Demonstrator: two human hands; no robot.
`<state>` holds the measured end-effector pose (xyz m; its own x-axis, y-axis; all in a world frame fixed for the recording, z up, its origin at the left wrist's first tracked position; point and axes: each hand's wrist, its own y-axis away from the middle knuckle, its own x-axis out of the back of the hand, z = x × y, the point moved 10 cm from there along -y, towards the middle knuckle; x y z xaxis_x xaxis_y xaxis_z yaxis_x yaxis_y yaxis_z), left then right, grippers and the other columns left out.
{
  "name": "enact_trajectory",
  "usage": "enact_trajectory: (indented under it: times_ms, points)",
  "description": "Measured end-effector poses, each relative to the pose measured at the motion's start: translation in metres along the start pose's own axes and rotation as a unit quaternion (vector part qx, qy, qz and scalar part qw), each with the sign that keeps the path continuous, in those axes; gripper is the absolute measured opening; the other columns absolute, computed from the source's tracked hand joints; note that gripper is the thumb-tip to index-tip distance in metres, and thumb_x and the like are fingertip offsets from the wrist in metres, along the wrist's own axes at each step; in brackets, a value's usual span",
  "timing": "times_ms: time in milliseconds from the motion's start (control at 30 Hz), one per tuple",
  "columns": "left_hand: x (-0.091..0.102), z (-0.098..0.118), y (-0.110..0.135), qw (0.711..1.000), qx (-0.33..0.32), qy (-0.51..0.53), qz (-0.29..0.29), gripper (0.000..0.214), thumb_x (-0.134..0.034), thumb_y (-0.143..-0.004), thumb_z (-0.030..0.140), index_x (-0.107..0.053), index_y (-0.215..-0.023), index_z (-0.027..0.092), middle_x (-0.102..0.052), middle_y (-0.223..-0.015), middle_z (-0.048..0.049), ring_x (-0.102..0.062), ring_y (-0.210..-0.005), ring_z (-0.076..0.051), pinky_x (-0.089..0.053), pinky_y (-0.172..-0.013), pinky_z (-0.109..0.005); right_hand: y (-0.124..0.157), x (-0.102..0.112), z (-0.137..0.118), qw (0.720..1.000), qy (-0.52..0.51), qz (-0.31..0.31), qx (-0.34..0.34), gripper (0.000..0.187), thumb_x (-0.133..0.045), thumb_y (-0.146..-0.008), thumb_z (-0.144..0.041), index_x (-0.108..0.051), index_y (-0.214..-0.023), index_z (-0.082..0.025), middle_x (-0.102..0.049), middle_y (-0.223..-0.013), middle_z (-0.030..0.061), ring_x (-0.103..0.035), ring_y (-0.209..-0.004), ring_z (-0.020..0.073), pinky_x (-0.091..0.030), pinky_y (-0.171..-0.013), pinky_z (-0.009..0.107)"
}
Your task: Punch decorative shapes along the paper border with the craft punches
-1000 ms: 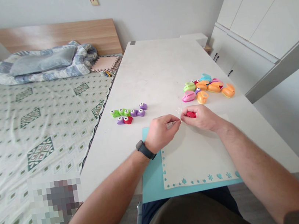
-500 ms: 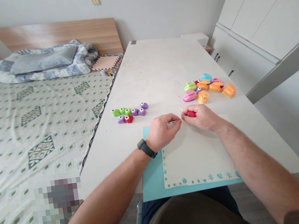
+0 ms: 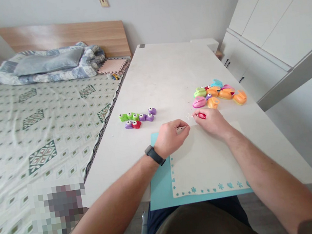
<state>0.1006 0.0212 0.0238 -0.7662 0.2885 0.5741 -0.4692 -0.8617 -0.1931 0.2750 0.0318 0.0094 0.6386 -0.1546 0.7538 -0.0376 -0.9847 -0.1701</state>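
With fingers pinched, my left hand grips the top edge of a white sheet of paper, whose edge curls up and shows small punched holes. The sheet lies over a light blue sheet. Blue shapes show through holes along its left and bottom borders: stars, hearts, flowers, a leaf. My right hand is closed around a red craft punch, just beyond the sheet's top edge. Its fingertips are near a small scatter of white paper cutouts on the table; whether they pinch one I cannot tell.
Small green, purple and red punches stand at left on the white table. A pile of larger colourful punches lies at right. A bed adjoins the table's left side; white cabinets stand at right.
My right hand, with the red punch, has moved slightly away from my left hand and the sheet's edge, toward the cutouts. The left hand keeps its hold.
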Motion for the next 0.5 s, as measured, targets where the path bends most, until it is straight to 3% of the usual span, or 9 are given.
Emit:
enact_trajectory:
  times_ms: [167,300,500]
  points:
    - [-0.001,-0.003,0.000,1.000,0.008,0.003,-0.005,0.016,-0.062,-0.092,0.029,-0.076,-0.092,0.021,-0.079,-0.095,-0.0002,-0.072,-0.086,-0.017,-0.051,-0.080,-0.027,-0.003,-0.006,0.007,1.000,0.029,0.003,-0.007,0.021,-0.060,-0.087,-0.031,-0.078,-0.094,-0.022,-0.077,-0.094,0.0025,-0.066,-0.086,0.0185,-0.045,-0.076,0.028]
    - [-0.001,-0.004,0.000,1.000,0.014,-0.007,-0.008,0.017,-0.062,-0.092,0.030,-0.076,-0.093,0.021,-0.079,-0.096,-0.0006,-0.072,-0.085,-0.017,-0.051,-0.082,-0.027,-0.002,0.003,0.004,0.998,0.049,0.041,-0.012,0.023,-0.058,-0.089,-0.035,-0.076,-0.091,-0.021,-0.074,-0.084,0.0025,-0.063,-0.078,0.0180,-0.042,-0.072,0.029]
    - [-0.001,-0.007,0.000,1.000,0.015,-0.016,-0.010,0.019,-0.061,-0.093,0.030,-0.077,-0.100,0.022,-0.079,-0.101,-0.0014,-0.072,-0.087,-0.018,-0.051,-0.084,-0.028,0.000,0.019,0.013,0.994,-0.038,0.082,-0.062,0.032,-0.048,-0.094,-0.043,-0.072,-0.096,-0.021,-0.069,-0.079,0.0020,-0.060,-0.073,0.0184,-0.042,-0.068,0.030]
